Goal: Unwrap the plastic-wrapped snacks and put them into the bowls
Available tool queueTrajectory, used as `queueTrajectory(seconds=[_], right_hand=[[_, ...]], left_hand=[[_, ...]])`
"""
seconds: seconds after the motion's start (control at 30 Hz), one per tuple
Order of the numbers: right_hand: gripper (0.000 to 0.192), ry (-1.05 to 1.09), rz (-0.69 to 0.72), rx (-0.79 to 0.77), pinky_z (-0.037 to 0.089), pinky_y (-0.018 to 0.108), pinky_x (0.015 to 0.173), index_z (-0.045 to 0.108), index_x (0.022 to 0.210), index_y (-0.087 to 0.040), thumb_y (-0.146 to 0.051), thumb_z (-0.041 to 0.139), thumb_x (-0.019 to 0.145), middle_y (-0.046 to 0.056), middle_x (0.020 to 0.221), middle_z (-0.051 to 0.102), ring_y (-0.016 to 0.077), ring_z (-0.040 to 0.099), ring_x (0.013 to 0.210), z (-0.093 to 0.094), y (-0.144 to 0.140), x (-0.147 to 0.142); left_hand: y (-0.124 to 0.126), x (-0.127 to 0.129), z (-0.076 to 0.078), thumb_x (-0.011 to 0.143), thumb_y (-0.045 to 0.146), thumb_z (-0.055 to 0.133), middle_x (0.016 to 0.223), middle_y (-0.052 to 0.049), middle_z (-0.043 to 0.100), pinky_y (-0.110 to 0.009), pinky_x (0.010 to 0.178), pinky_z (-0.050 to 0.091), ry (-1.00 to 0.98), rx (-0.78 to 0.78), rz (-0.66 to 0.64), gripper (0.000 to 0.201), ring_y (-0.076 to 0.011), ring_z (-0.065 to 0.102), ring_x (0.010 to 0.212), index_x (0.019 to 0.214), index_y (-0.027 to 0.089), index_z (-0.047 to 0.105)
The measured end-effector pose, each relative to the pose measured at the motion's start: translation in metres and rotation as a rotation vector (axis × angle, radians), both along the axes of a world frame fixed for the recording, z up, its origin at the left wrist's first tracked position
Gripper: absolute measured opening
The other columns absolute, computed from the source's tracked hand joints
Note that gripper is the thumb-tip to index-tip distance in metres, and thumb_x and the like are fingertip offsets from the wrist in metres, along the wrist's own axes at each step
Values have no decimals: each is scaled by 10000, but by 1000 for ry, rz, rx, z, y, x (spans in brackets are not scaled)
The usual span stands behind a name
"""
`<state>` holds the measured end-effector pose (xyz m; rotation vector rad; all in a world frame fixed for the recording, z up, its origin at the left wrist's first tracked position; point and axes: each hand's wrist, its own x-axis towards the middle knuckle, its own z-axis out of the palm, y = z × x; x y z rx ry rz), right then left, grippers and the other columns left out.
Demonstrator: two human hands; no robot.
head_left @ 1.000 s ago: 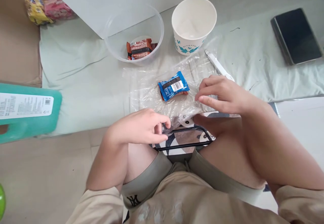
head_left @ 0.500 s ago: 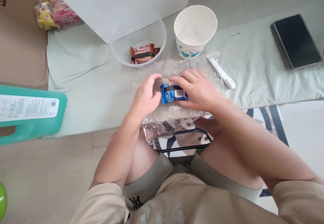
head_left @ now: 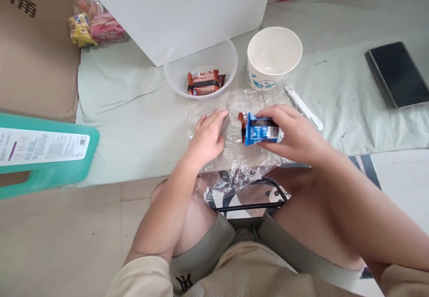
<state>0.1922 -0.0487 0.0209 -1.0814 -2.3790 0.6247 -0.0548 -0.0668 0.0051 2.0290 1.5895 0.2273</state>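
While right hand [head_left: 295, 131] pinches blue packet [head_left: 259, 132], half hidden, left hand [head_left: 208, 136] flat on clear wrap [head_left: 241, 163].

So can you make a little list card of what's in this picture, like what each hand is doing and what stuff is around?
right hand: holds a blue snack packet, lifted off the plastic
left hand: flat on the clear plastic sheet
clear bowl: one brown snack packet inside
paper cup: upright, looks empty
white pen-like tool: beside the cup
phone: far right, screen dark
green jug: lying at left
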Motion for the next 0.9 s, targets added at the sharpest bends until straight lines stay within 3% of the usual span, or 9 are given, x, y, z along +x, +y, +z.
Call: queueTrajectory(seconds=[0.1, 0.23, 0.4, 0.5, 0.6, 0.7, 0.73, 0.8, 0.9], right_hand=[[429, 12, -82, 30, 553, 481, 864, 604, 1250, -227, -301, 685, 835, 126, 1138, 721, 343, 682, 1046, 27, 5, -9], [445, -121, -146, 163, 562, 517, 870, 606, 1221, -201, -307, 726, 806, 136, 1115, 706, 370, 679, 1052, 57, 42, -55], [482, -393, -170, 174, 578, 575, 943, 600, 1198, -231, -318, 816, 776, 116, 1157, 701, 398, 687, 1110, 58, 114, -127], [570, -424, -207, 241, 540, 605, 1027, 599, 1252, -213, -363, 860, 768, 126, 1297, 659, 433, 635, 1243, 57, 130, -143], [518, -253, -193, 325, 540, 594, 1032, 581, 1338, -221, -330, 757, 863, 132, 1394, 628, 412, 620, 1267, 63, 104, -122], [252, -45, -89, 257, 603, 466, 908, 648, 1139, -217, -163, 588, 900, 102, 1167, 730, 297, 717, 1078, 61, 49, -68], [261, 20, -44, 220, 614, 444, 870, 648, 1104, -223, -128, 567, 875, 87, 1089, 749, 278, 736, 1017, 55, 28, -45], [362, 39, -96, 136, 630, 420, 807, 635, 1118, -255, -65, 510, 836, 60, 1043, 762, 256, 759, 954, 38, -9, 2], [561, -76, -224, 85, 613, 540, 968, 597, 1312, -310, -49, 499, 825, 83, 1229, 741, 325, 728, 1174, 6, -48, 60]], left_hand=[[0, 0, -1, 793, -1, 464, 1614, -142, 530, -538, 1343, 251, 8, -9, -7, 741, -271, 419, 1573, 1521, 139, 462], [2, 1, -6, 789, -6, 437, 1584, -117, 567, -542, 1337, 261, -8, 38, 0, 719, -257, 428, 1568, 1482, 180, 499], [4, 0, -7, 788, -1, 436, 1612, -139, 534, -558, 1339, 261, -4, 11, -15, 742, -279, 398, 1588, 1515, 141, 474], [3, 0, -5, 780, -16, 428, 1620, -128, 530, -581, 1337, 256, -20, 7, -24, 767, -281, 399, 1588, 1525, 160, 472], [3, -1, -5, 756, -42, 421, 1614, -111, 543, -599, 1327, 267, -50, 18, -16, 803, -280, 427, 1571, 1520, 196, 497], [2, -3, -3, 759, -47, 411, 1615, -96, 545, -590, 1332, 258, -53, 22, -34, 799, -259, 424, 1572, 1512, 205, 506], [2, -4, -2, 763, -46, 413, 1621, -93, 539, -580, 1335, 256, -50, 18, -48, 792, -252, 418, 1576, 1510, 202, 506], [3, -6, -1, 769, -50, 424, 1631, -97, 525, -546, 1343, 260, -47, 12, -75, 780, -247, 411, 1580, 1509, 183, 507], [5, -9, 1, 776, -66, 443, 1625, -110, 527, -491, 1345, 288, -55, 31, -100, 752, -244, 435, 1563, 1487, 158, 538]])
